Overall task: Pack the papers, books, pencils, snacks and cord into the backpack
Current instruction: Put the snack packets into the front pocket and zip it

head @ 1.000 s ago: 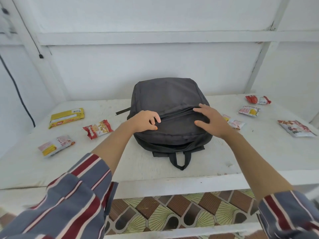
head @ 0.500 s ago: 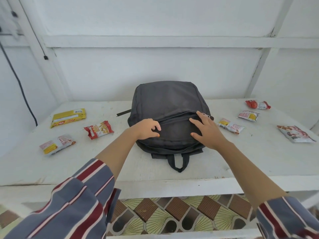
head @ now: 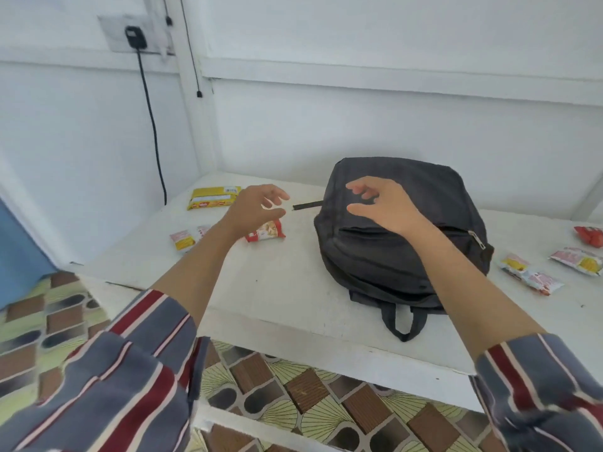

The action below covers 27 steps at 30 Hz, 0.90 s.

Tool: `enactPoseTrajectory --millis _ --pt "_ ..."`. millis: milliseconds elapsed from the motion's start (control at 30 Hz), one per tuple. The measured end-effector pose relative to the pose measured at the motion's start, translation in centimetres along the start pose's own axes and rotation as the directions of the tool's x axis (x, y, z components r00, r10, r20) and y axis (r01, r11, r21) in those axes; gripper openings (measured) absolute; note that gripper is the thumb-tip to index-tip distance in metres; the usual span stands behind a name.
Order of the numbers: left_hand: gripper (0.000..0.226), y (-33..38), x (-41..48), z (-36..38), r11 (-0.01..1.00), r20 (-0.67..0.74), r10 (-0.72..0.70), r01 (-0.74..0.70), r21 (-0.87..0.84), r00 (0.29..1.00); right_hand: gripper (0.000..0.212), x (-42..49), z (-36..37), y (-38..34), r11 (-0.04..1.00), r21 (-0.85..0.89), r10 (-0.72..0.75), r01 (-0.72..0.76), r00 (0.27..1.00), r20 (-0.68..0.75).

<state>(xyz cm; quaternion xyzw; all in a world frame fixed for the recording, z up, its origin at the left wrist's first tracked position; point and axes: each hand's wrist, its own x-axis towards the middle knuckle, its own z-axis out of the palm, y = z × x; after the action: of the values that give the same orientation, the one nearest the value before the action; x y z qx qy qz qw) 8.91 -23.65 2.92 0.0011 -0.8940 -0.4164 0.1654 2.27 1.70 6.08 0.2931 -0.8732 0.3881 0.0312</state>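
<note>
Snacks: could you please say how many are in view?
6 snacks: three left of the backpack, one behind the left hand; three right. Others may be hidden.

A white table [head: 277, 288] stands over patterned floor [head: 310, 402].

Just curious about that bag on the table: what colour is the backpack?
The backpack is dark grey, almost black; the head view shows it.

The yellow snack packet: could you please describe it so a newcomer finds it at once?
On the white table, look left of the backpack to the far corner below the black wall cord. The yellow packet lies there, the only long yellow one; its neighbours are smaller, red or white.
</note>
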Motion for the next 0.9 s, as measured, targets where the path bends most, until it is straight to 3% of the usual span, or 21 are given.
enactPoseTrajectory --millis 200,367,567,733,900 --pt "0.038 -6.9 -2.3 -5.2 0.983 -0.055 -0.156 0.161 0.091 0.986 0.054 4.7 8.7 -3.7 0.995 0.096 -0.041 0.015 0.96 0.278" --pt "0.057 -12.6 -2.8 -8.3 0.951 0.016 -0.263 0.256 0.174 0.965 0.066 7.7 15.0 -4.2 0.999 0.042 -0.016 -0.002 0.915 0.403" --pt "0.082 -17.8 -1.7 -9.6 0.922 0.134 -0.34 0.301 0.243 0.931 0.084 10.1 18.6 -2.7 0.995 -0.028 0.098 -0.096 0.88 0.464" --pt "0.091 -19.1 -1.1 -9.4 0.928 0.24 -0.345 0.291 0.231 0.908 0.073 10.9 19.4 -2.0 0.99 -0.047 0.136 -0.13 0.844 0.518" --pt "0.081 -19.7 -0.1 -9.2 0.927 0.272 -0.338 0.269 0.261 0.901 0.061 11.0 20.4 -1.6 0.993 -0.108 0.095 -0.052 0.893 0.441"
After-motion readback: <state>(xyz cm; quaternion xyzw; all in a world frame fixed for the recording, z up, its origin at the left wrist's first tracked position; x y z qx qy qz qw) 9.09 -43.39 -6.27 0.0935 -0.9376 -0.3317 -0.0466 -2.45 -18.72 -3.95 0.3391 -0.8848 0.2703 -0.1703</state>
